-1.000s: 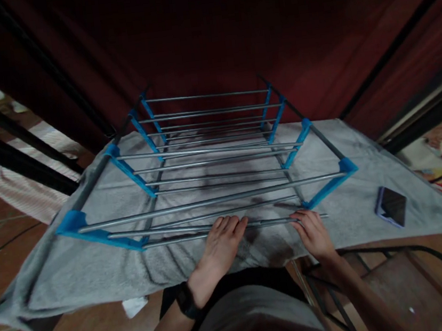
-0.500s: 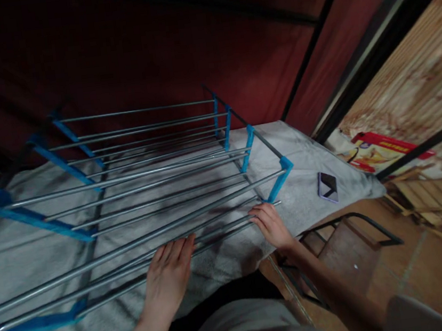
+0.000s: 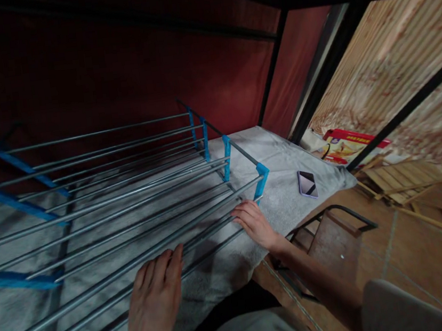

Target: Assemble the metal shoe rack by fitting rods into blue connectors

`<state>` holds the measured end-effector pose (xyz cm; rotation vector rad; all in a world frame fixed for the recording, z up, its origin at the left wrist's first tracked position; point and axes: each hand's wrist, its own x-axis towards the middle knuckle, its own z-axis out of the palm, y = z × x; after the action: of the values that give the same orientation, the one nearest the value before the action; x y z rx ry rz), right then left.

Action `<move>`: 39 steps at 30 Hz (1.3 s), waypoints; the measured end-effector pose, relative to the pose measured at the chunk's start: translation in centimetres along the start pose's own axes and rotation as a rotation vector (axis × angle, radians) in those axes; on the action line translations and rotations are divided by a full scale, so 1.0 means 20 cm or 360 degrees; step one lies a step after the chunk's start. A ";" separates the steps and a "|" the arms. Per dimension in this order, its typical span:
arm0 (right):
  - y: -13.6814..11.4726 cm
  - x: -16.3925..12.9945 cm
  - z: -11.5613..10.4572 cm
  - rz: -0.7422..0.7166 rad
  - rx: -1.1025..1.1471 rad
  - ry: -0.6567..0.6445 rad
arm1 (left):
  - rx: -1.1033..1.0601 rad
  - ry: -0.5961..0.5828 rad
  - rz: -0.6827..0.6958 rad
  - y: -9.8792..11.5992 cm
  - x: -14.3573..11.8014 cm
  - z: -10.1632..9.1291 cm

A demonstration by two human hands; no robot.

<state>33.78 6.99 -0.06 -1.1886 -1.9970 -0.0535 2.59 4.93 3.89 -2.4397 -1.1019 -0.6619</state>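
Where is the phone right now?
In the head view, the phone lies flat on the grey towel, right of the rack's blue corner and beyond the right hand.

Rack [image 3: 127,188]: thin round rods of bare metal, smooth, dull silver sheen; end brackets [image 3: 262,177] of bright blue plastic, smooth, slight gloss.

Cover beneath rack: grey cloth [image 3: 279,153], towel-like, matt, soft nap, creased at the edges.

Phone [image 3: 307,183]: glossy dark glass face, pale lilac smooth casing.

Slatted panel [image 3: 402,182]: light unpainted wood, matt.

Box [image 3: 349,145]: printed cardboard, red and cream, faint shine.

Backdrop [image 3: 133,74]: dark red fabric, matt, stretched over black matt frame bars.

Floor [image 3: 418,259]: reddish-brown tiles, low sheen.

Left hand [image 3: 156,297] and right hand [image 3: 254,224]: bare skin lying on the metal rods.
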 end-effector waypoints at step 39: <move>0.31 0.15 -0.05 0.1171 0.1021 0.0817 | -0.0366 -0.0695 -0.0123 0.39 0.59 0.14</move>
<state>38.31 12.26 0.54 -1.2321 -0.9361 0.5534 16.23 8.63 7.05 -2.8388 -1.3500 -0.2924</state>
